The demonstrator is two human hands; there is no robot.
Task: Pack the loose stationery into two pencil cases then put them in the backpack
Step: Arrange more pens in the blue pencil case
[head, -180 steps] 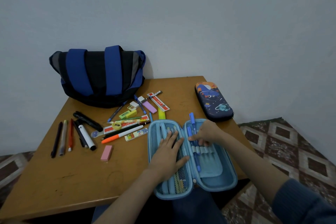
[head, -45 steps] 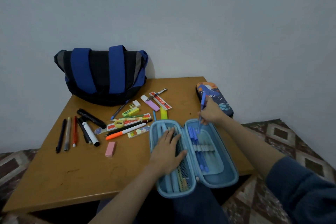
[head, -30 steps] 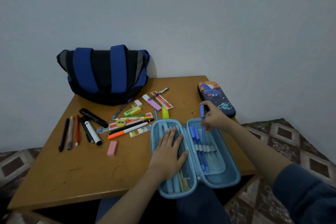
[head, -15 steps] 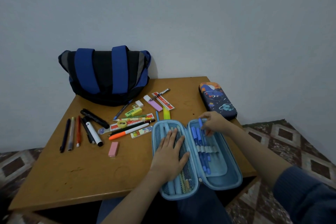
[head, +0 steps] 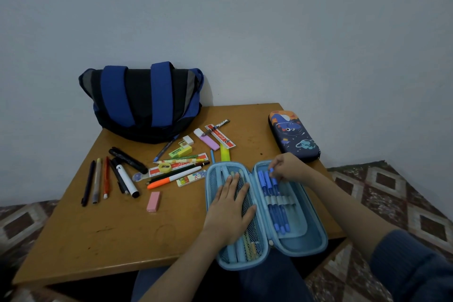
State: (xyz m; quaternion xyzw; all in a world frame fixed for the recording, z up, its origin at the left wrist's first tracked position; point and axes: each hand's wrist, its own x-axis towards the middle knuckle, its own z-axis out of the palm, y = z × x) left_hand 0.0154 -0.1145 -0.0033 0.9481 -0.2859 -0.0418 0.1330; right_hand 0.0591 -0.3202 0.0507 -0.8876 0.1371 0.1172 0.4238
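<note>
Step in hand, as we judge it: seating a pen in the open light-blue pencil case (head: 306, 247). The case lies splayed at the near right of the table, and its near end overhangs the edge.

Our left hand (head: 230, 211) lies flat with fingers straight, pressing the mesh pocket (head: 256, 228) of the left half; it grips nothing. Our right hand (head: 288, 169) pinches the top end of a blue pen (head: 271, 170). That pen lies beside two like it under the elastic band (head: 288, 201) in the right half.

To do it well:
- Keep the left palm down so the overhanging case cannot tip.
- Slide the pen along its own length, parallel to its neighbours, until the band holds its middle, and only then let go.
- Take care not to drag the other two pens out of their loops.

Room: plain pale wall (head: 245, 19), patterned floor (head: 392, 191). The table (head: 103, 228) is brown wood, lightly scuffed.

The backpack (head: 144, 103) sits far left against the wall. The dark space-print pencil case (head: 294, 140) lies far right, closed, just beyond our right hand. Loose stationery (head: 176, 167) is scattered between backpack and open case, with a row of pens (head: 96, 181) further left and a pink eraser (head: 153, 201) apart, nearer us. We judge most of the packing not yet done.
</note>
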